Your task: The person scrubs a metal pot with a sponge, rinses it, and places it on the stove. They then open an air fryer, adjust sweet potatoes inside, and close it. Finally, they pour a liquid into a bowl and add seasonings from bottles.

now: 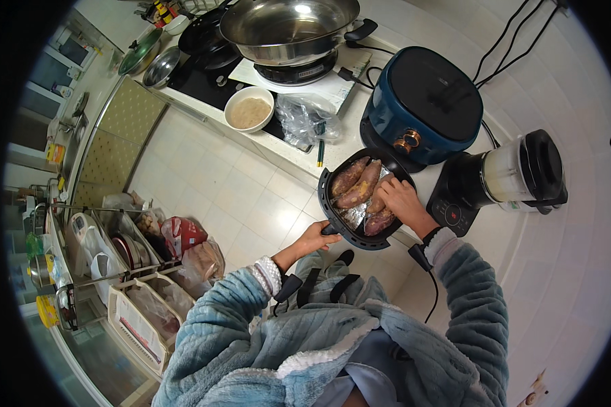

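My left hand (310, 239) grips the handle (331, 229) of a black air fryer basket (326, 203), pulled out over the counter's front edge. Inside, several roasted-looking sweet potatoes (361, 187) with purplish, blotched skins lie on crumpled aluminium foil (355, 217). My right hand (399, 201) reaches into the basket from the right, its fingers on a sweet potato (376, 203) near the basket's wall; the thumb is partly hidden. Just behind the basket stands the dark blue air fryer (387, 107) with two copper-coloured knobs.
Right of the air fryer is a blender (506, 168) holding pale liquid. A white bowl (249, 109), a clear plastic bag (305, 117) and a large steel pan (290, 30) on an electric base occupy the counter. Cables run along the wall. A storage rack (117, 274) stands at left.
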Motion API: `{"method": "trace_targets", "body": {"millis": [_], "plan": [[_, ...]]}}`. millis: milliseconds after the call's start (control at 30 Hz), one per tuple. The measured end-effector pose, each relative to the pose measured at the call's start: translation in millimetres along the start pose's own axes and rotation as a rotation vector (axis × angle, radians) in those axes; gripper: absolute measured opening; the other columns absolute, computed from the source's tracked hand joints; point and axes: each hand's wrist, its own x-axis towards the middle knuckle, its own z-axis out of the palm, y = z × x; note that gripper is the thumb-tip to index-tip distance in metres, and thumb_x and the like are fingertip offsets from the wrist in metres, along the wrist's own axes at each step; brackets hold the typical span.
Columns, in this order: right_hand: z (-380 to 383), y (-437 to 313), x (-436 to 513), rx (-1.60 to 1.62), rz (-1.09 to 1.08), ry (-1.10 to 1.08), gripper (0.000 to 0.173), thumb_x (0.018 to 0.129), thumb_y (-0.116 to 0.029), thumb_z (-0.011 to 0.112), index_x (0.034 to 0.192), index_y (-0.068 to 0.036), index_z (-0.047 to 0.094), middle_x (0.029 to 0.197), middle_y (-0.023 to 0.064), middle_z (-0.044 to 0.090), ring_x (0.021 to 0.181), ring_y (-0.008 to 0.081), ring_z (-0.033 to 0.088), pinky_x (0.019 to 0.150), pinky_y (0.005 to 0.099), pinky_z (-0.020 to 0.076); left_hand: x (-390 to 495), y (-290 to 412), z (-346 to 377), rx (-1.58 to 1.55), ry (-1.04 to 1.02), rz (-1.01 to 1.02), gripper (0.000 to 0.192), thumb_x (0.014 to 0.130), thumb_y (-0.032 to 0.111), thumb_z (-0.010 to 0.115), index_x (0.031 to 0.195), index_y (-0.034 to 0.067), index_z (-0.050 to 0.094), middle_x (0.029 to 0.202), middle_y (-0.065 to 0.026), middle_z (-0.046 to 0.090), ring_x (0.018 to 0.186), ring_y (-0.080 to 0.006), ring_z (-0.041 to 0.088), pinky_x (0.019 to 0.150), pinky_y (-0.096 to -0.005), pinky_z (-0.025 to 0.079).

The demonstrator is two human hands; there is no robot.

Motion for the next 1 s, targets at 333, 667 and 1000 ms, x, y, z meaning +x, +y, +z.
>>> {"method": "trace_targets", "body": {"millis": [333,667,1000], "plan": [[-28,-8,39,0.357,0.159,-0.168,0.03,0.065,-0.006,0.067,0.094,-0.008,0.058,0.097,0.0065,0.057,0.101,0.0254,0.055,0.083,0.0364,0.0453,3,-4,0,0.008,-0.001,0.002,0.045,0.082,0.028,0.071,0.114,-0.001,0.056,0.085,-0.0024,0.059,0.075,-0.0101,0.057,0.06,-0.0238,0.052],[25,-40,86,0.441,0.165,-0.159,0.047,0.076,-0.01,0.061,0.119,0.005,0.053,0.118,0.0162,0.052,0.112,0.0321,0.047,0.094,0.0391,0.0382,0,2,0,0.038,-0.005,0.002,0.047,0.082,0.028,0.07,0.116,0.0,0.055,0.095,-0.0031,0.06,0.082,-0.0102,0.057,0.065,-0.0249,0.052],[18,-41,78,0.397,0.267,-0.105,0.044,0.07,-0.018,0.072,0.109,-0.002,0.058,0.11,0.012,0.051,0.106,0.0302,0.05,0.089,0.0396,0.0411,-1,3,2,-0.054,-0.007,-0.021,0.048,0.082,0.026,0.07,0.119,0.001,0.053,0.1,-0.0031,0.06,0.083,-0.0099,0.057,0.067,-0.024,0.05]]}}
